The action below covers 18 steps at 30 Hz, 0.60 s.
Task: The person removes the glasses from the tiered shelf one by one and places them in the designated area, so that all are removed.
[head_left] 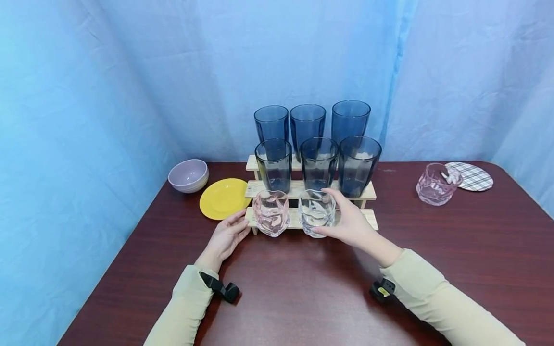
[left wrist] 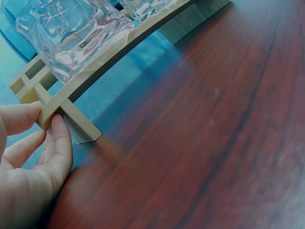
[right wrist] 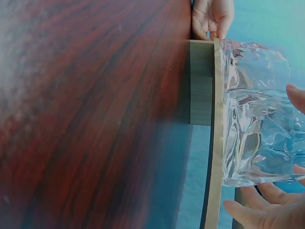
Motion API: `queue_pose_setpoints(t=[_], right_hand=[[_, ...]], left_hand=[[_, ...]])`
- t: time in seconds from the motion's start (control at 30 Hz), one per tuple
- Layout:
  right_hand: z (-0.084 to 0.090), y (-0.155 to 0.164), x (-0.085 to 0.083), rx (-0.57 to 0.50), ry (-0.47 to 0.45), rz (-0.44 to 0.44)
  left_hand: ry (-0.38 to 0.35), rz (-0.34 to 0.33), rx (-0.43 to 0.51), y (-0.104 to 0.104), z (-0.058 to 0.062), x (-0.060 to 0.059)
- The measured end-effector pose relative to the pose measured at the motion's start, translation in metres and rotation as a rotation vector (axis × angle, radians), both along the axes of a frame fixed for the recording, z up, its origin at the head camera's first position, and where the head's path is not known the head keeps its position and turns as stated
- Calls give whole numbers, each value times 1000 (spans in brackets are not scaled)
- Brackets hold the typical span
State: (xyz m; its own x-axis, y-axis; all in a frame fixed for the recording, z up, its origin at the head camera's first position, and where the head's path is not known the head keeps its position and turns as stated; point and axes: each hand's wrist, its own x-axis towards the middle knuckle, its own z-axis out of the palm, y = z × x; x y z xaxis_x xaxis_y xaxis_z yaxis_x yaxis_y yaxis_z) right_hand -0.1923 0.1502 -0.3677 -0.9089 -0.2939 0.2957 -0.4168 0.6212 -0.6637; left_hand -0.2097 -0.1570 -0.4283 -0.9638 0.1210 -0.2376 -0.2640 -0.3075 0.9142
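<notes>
My right hand holds a clear glass with a wavy surface, thumb and fingers around its right side. In the right wrist view the base of this glass is at the lowest step of a wooden stepped rack. To its left on that step stands a pink-tinted glass of similar shape. My left hand is at the rack's left end; the left wrist view has its thumb and a finger pinching the end of the lowest slat.
Tall blue glasses fill the two upper steps. Left of the rack are a yellow plate and a lilac bowl. Far right, another pink glass stands beside a checked round coaster. A blue curtain hangs behind.
</notes>
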Motion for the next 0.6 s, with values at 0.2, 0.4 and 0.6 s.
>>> queue_pose_setpoints(t=[0.2, 0.4, 0.6], right_hand=[[2, -3, 0, -31, 10, -9], [1, -3, -1, -48, 24, -15], [2, -3, -1, -59, 14, -15]], left_hand=[[0, 3, 0, 0, 0, -1], [2, 1, 1, 0, 0, 0], [9, -7, 6, 0, 0, 1]])
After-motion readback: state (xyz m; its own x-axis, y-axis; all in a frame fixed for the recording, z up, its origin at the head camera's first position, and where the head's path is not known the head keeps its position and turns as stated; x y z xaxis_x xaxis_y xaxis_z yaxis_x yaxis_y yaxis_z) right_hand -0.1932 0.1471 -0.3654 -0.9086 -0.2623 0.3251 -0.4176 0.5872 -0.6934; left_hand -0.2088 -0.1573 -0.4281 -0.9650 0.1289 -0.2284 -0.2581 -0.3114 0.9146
